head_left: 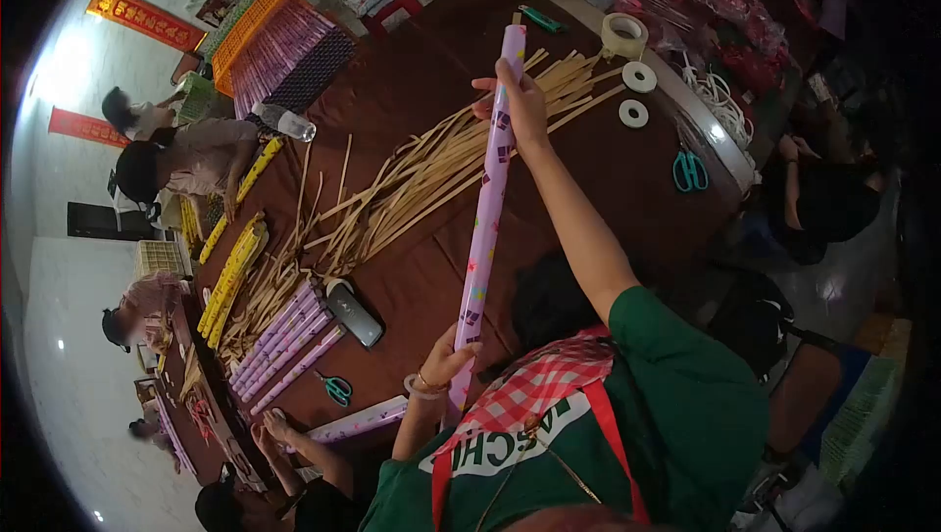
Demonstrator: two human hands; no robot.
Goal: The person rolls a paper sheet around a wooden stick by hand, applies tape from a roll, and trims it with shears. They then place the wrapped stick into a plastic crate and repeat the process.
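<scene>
A long lilac roll (479,238) with a colourful print stands at a slant across the middle of the head view, the end of a thin wooden strip showing at its top. Near that upper end, my right hand (520,111) grips it, thumb along the roll. My left hand (448,358), with bracelets at the wrist, is closed around its lower part. The roll's bottom end is hidden by my clothing. Behind it, loose wooden strips (421,174) lie spread over the brown-covered table (412,72).
Teal scissors (690,170), white tape rolls (639,77) and a wide tape roll (623,35) lie to the right. Lilac rolls (284,341), a phone (354,314), more scissors (335,389) and yellow rolls (231,277) lie left. Co-workers sit around; one person's hands (274,431) are close by.
</scene>
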